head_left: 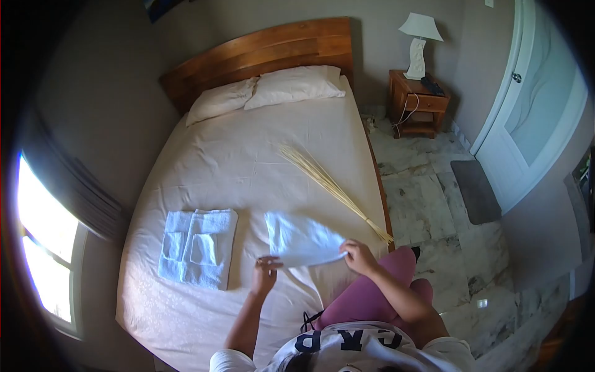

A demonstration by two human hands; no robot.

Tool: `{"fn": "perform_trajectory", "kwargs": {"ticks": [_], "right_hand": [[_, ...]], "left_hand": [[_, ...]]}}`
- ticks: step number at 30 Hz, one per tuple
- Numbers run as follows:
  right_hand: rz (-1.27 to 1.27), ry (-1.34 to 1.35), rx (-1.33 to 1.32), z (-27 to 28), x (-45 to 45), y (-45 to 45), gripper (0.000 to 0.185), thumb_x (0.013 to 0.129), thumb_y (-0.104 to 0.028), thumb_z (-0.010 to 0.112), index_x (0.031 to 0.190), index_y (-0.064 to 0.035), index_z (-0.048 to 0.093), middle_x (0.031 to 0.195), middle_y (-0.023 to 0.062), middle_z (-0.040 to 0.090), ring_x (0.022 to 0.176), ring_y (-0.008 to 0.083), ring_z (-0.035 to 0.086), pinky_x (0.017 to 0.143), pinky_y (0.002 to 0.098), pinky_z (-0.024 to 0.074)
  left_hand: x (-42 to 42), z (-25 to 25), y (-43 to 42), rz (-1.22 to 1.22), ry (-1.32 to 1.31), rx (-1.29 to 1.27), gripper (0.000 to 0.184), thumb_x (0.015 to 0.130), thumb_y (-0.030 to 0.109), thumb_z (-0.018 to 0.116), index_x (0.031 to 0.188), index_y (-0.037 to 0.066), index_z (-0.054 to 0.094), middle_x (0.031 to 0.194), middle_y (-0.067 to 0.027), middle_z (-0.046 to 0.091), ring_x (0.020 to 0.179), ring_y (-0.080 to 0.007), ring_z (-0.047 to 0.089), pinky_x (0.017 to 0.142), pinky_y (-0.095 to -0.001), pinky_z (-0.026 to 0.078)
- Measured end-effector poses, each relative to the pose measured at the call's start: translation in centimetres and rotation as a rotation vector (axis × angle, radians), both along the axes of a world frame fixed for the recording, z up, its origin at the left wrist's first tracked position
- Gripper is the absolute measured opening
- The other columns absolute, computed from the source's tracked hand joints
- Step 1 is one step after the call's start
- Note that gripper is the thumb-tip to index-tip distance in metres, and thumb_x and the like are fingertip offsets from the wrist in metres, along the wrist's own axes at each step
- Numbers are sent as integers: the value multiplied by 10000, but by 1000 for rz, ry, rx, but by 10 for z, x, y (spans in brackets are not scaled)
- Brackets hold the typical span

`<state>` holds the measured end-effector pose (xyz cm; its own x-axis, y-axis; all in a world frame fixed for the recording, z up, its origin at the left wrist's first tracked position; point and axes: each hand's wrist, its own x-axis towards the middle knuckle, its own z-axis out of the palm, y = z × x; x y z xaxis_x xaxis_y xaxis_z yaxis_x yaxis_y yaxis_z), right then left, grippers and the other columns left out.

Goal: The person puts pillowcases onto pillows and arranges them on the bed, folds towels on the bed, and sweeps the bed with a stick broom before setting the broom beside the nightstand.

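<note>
A small light-blue towel (304, 239) is spread over the bed in front of me, its near edge lifted between my hands. My left hand (265, 274) pinches the near left corner. At the near right corner, the fingers of my right hand (359, 256) are closed on the cloth. To the left lies a neat stack of folded towels (214, 273), with two small folded pieces (204, 249) side by side on top. Beyond my right hand, a bundle of thin straw-coloured sticks, like a stick broom (328, 186), lies slantwise on the sheet.
The bed (217, 158) has a pale sheet, two pillows (294, 87) and a wooden headboard (266, 49). At the back right, a lamp (417, 56) stands on a nightstand (415, 102). A grey mat (475, 191) lies before the door (527, 124). A window (49, 242) is at left.
</note>
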<state>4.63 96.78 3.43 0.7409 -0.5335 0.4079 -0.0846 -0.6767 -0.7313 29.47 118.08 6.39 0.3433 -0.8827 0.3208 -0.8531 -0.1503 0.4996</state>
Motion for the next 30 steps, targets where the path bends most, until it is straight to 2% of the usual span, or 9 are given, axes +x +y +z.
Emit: {"fn": "perform_trajectory", "kwargs": {"ticks": [2,5,7,13,17,21,22,26,30], "right_hand": [[32,153,47,-25,-10,8,185,695,94,512,791,-17,624,884,125,629,841,266,622,735,324,494],[112,92,28,-31,-11,12,194,690,92,513,807,-18,622,870,134,624,779,276,619,695,339,497],[-223,55,162,-6,10,0,159,725,40,528,836,-27,620,845,136,621,771,307,601,689,374,487],[-225,94,-60,-30,107,-5,146,738,-105,624,863,-29,617,845,139,619,738,304,596,690,400,483],[-58,592,190,-22,140,-6,352,620,-266,712,849,-21,607,892,177,624,795,354,592,725,436,469],[-25,389,448,-47,150,-21,411,604,-255,732,873,15,576,920,207,619,848,313,606,747,393,468],[-31,339,502,-51,150,-24,429,578,-205,767,881,4,549,901,162,612,848,250,597,740,348,465],[-41,117,971,-42,144,-44,443,562,-54,779,900,-70,492,845,50,537,795,169,531,723,296,443],[20,66,1145,-40,139,-66,445,588,45,715,951,-65,481,881,54,541,815,161,531,731,286,441]], "left_hand": [[-3,-40,26,-80,99,170,303,624,-43,523,792,131,704,999,-44,654,960,-244,578,831,-379,463],[-15,-6,27,28,39,443,282,619,-12,522,768,148,701,966,-15,662,940,-241,576,832,-365,454],[-15,1,8,82,-18,289,269,601,-14,519,759,120,692,923,-40,665,878,-258,593,796,-362,462],[-18,-32,-82,58,52,-103,164,712,9,539,834,56,638,852,-116,638,813,-316,588,780,-409,455],[-27,-68,-99,260,-86,-137,202,786,127,537,971,58,576,1017,-115,584,986,-312,519,878,-437,366],[-24,-72,-98,245,-190,-105,401,824,259,539,1183,85,496,1235,-100,495,1168,-304,428,985,-466,274],[-23,-73,-97,258,-206,21,512,848,337,513,1300,115,418,1374,-97,379,1289,-312,310,1048,-505,181],[-22,-73,-98,234,-200,184,636,859,458,462,1408,199,273,1478,-74,200,1369,-298,141,1063,-570,50],[-24,-66,-99,234,-222,196,703,820,540,492,1400,196,294,1472,-77,218,1365,-304,152,1057,-580,57]]}}
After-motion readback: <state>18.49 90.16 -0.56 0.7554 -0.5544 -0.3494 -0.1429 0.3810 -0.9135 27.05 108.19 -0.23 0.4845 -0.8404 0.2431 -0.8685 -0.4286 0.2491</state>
